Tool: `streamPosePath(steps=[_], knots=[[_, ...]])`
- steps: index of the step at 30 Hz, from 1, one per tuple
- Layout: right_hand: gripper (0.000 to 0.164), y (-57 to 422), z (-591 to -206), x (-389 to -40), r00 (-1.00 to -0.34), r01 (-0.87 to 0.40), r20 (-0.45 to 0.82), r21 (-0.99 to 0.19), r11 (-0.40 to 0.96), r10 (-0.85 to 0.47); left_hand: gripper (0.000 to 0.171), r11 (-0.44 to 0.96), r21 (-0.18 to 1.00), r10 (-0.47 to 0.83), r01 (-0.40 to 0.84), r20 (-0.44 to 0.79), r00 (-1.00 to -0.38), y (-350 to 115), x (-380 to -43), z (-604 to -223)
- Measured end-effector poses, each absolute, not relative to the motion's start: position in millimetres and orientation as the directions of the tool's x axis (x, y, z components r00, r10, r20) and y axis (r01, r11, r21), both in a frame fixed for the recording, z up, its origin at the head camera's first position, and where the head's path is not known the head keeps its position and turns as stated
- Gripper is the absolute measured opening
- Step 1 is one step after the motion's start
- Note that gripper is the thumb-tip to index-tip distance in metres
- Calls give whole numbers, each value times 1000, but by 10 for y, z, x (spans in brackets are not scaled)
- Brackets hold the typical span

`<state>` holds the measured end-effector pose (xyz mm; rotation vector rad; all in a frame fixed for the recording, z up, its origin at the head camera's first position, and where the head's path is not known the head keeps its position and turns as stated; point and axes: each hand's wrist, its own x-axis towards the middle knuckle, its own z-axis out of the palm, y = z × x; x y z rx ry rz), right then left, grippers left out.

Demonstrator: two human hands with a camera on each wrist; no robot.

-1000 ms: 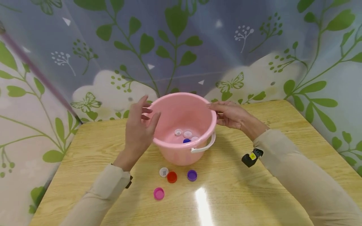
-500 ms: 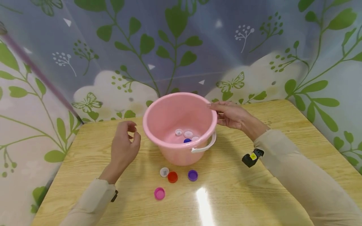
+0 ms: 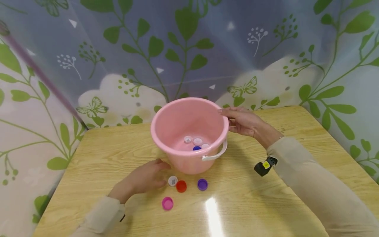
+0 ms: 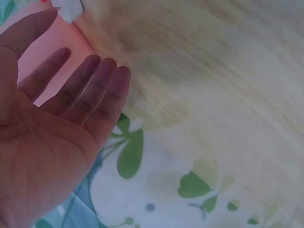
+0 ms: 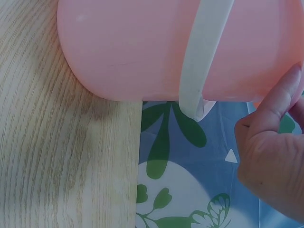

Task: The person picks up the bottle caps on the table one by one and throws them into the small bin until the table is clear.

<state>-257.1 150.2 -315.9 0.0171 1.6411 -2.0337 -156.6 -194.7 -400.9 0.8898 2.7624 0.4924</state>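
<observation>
A pink bucket [image 3: 189, 163] with a white handle [image 3: 217, 156] stands on the table. My right hand [image 3: 241, 121] grips its rim on the right, thumb on the edge and fingers behind the wall. Inside lie several bottle caps, among them a blue cap [image 3: 196, 148] and a white cap [image 3: 188, 139]. In front of the bucket are a white cap [image 3: 172, 181], a red cap [image 3: 181, 186], a purple cap [image 3: 202, 184] and a pink cap [image 3: 167, 203]. Low over the table, my left hand [image 3: 145, 177] has its fingertips beside the white cap; its palm [image 4: 47, 147] holds nothing.
The wooden table [image 3: 251, 204] meets a leaf-patterned backdrop [image 3: 207, 49] behind the bucket and at both sides. A bright light reflection falls on the front of the table.
From the bucket's left rim my left hand has moved away, then down and right toward the white cap on the table. My right hand stays on the rim, and the caps lie as before.
</observation>
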Motion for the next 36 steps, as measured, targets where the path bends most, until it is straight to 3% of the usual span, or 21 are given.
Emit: streamPosePath(steps=[9,13,20,24,36], knots=[[17,1494,-3167,-2580,-864,410,-328,-899,-154,-382,52,729,330,644,599,-36,-764,-1809,-1489,-4120],[15,1497,-3172,-2583,-864,407,-327,-901,-149,-382,41,706,290,671,646,17,-741,-1785,-1467,-4142],[16,1496,-3169,-2581,-863,413,-335,-899,-146,-377,11,606,175,767,776,131,-628,-1734,-1470,-4183],[17,1497,-3168,-2580,-864,412,-335,-900,-144,-376,5,577,166,782,800,170,-599,-1712,-1471,-4203],[15,1492,-3170,-2573,-861,414,-329,-897,-158,-389,10,617,189,749,764,157,-643,-1701,-1462,-4214]])
